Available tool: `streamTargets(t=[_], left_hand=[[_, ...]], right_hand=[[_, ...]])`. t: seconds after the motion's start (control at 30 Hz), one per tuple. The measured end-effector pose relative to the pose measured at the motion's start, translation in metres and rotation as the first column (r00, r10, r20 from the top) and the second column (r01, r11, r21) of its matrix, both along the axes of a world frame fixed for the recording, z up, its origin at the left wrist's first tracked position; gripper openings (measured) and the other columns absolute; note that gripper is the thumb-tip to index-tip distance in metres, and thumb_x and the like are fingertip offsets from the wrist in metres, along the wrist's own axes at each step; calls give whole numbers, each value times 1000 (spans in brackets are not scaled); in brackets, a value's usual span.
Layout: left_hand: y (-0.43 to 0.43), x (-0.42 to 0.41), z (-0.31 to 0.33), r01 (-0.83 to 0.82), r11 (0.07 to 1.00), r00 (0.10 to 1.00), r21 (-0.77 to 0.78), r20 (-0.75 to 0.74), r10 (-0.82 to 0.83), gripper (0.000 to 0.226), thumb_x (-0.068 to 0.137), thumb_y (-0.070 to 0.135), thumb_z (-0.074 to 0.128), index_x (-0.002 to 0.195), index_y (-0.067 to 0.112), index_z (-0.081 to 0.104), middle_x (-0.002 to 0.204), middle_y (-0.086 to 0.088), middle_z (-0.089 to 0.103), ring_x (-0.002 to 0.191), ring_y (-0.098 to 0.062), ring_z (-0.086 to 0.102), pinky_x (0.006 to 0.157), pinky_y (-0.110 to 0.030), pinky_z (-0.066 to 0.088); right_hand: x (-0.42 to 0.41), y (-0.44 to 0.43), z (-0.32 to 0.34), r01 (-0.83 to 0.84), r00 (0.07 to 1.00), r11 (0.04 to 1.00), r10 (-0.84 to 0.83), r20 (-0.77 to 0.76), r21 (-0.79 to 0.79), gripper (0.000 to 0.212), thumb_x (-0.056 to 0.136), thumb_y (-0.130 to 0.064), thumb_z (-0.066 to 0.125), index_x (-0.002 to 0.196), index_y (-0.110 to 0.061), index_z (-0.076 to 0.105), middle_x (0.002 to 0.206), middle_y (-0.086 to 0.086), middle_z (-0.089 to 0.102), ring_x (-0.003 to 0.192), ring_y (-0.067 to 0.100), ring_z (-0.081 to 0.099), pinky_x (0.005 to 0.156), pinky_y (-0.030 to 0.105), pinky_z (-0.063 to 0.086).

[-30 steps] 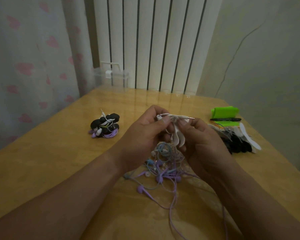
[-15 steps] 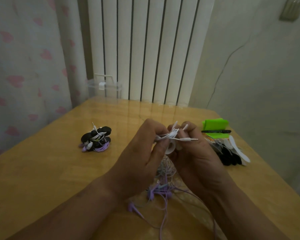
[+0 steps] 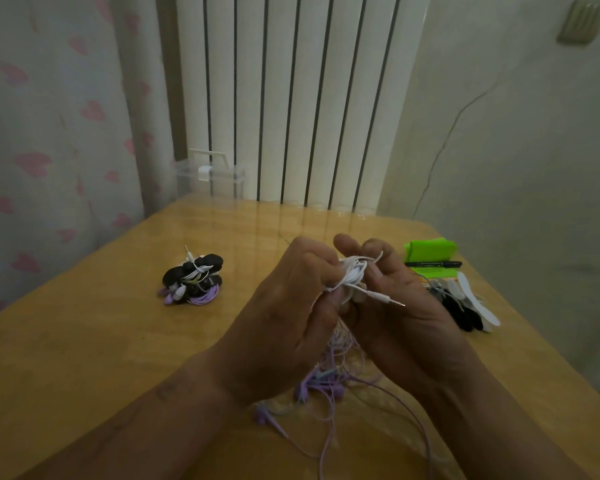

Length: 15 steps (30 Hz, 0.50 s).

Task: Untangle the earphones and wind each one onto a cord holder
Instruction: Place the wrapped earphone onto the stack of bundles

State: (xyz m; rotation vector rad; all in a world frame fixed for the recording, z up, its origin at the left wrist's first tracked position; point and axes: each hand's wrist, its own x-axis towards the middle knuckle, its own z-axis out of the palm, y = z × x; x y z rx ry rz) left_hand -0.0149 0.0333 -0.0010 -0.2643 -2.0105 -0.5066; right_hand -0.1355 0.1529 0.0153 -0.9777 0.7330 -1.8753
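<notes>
At centre frame, above the desk (image 3: 84, 341), our left hand (image 3: 284, 317) and right hand (image 3: 395, 306) both pinch the white earphone (image 3: 352, 273), each grip closed on its bunched cord, the plug (image 3: 385, 298) jutting right. Below them the purple tangle (image 3: 329, 379) lies on the desk; wound earphones (image 3: 193, 280) sit at centre left, spare cord holders (image 3: 465, 306) at right.

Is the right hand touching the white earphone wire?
Touching. The head view shows the right hand pinching the white earphone wire with curled fingers, and its plug sticks out over the hand.
</notes>
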Motion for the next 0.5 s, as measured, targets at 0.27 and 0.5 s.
streamTargets(t=[0.27,0.5], left_hand=[[4,1,-4,-11,843,947,539,276,-164,10,108,32,52,106,22,51,88,4,60,77,-9,57,65,-32,50],[3,-10,-4,-48,218,908,975,134,-396,24,111,25,46,108,4,58,62,-3,47,57,-14,46,56,-30,42]], right_hand=[[-2,-9,-11,152,986,965,-162,33,214,19,92,-16,66,107,-8,56,99,19,68,78,21,69,67,27,62],[1,-12,-15,316,933,901,-238,-269,297,12,109,-24,51,114,-14,56,96,32,71,79,34,68,64,34,59]])
